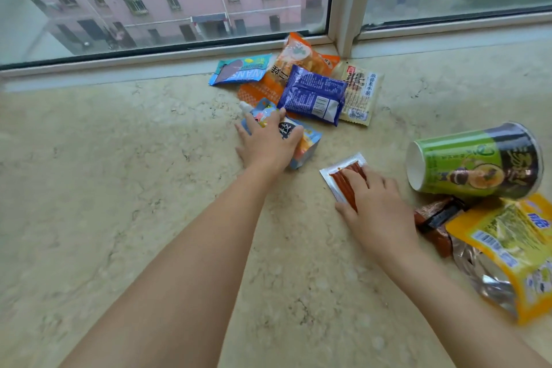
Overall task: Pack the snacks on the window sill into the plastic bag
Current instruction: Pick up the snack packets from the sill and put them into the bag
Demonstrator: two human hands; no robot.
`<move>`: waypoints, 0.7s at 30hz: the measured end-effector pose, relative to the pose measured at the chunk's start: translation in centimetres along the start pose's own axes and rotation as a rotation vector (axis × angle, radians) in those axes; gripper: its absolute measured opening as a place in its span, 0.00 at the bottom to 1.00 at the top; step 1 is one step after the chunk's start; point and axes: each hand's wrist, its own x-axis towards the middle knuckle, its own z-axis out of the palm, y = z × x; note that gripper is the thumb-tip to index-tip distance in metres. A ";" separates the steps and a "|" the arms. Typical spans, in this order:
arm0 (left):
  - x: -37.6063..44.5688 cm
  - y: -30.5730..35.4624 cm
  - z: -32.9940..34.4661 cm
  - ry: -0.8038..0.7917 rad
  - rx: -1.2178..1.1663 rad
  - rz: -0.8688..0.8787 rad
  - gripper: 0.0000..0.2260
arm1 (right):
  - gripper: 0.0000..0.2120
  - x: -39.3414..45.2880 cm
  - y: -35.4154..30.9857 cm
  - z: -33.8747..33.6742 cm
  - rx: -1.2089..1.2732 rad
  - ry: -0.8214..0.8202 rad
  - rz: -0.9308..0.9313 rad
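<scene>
I see the marble window sill point(119, 188) running wide and bare to the left of the blue spout pouch point(301, 140), plenty of room there and toward me. Far edge is the window frame point(179, 61); upright post point(348, 9) stands behind and right of the pouch.

My left hand point(268, 143) lies over the pouch, fingers spread and curling on its top, thumb at its left side, looks like a grip, pouch on the sill. My right hand point(373, 203), right of the pouch and nearer me, presses flat w/ straight fingers on a clear sausage-stick pack point(343, 176).

Just behind the pouch: snack pile, dark blue packet point(313, 95) on an orange bag point(298, 63), light blue packet point(239, 70) to its left, pale packet point(360, 92) to its right, all close to the frame.

Well right of the pouch: green cup point(475, 161) tipped on its side, white bottom facing left; contents not visible. Nearer me, below the cup: brown wrapper point(433, 224) and yellow bag point(507, 248) at the picture's right edge. Plastic bag not in view.
</scene>
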 end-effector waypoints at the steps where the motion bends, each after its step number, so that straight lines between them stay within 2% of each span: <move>1: 0.6 -0.2 0.0 0.019 -0.011 0.023 0.23 | 0.28 0.3 0.1 0.0 0.021 -0.001 -0.018; 3: 1.3 -1.3 -0.3 0.020 -0.057 0.116 0.16 | 0.31 0.9 0.3 0.0 0.065 -0.011 -0.016; 5: 1.1 -2.5 -1.0 -0.035 -0.203 0.220 0.07 | 0.35 1.1 0.6 0.1 0.101 0.003 0.035; 6: 0.7 -3.0 -1.3 -0.071 -0.278 0.243 0.06 | 0.37 1.0 0.7 0.0 0.115 0.011 0.066; 8: -0.5 -3.6 -1.8 -0.056 -0.348 0.211 0.14 | 0.40 0.9 0.7 -0.1 0.139 0.017 0.110; 11: -1.9 -3.7 -1.7 0.071 -0.427 -0.047 0.42 | 0.43 1.1 0.4 -0.5 0.137 -0.016 0.150; 13: -2.4 -3.4 -1.5 0.033 -0.513 -0.162 0.48 | 0.46 1.6 0.4 -0.7 0.162 -0.055 0.204; 15: -2.7 -3.3 -1.3 -0.034 -0.527 -0.230 0.41 | 0.48 2.4 0.7 -0.9 0.196 -0.103 0.268; 17: -3.1 -3.4 -1.1 -0.096 -0.580 -0.268 0.24 | 0.48 3.0 0.9 -1.4 0.239 -0.148 0.320; 19: -3.7 -3.8 -1.0 -0.128 -0.622 -0.256 0.14 | 0.42 3.4 0.9 -1.6 0.242 -0.177 0.334; 21: -4.4 -4.3 -1.3 -0.130 -0.635 -0.202 0.14 | 0.31 3.4 0.8 -1.4 0.213 -0.174 0.313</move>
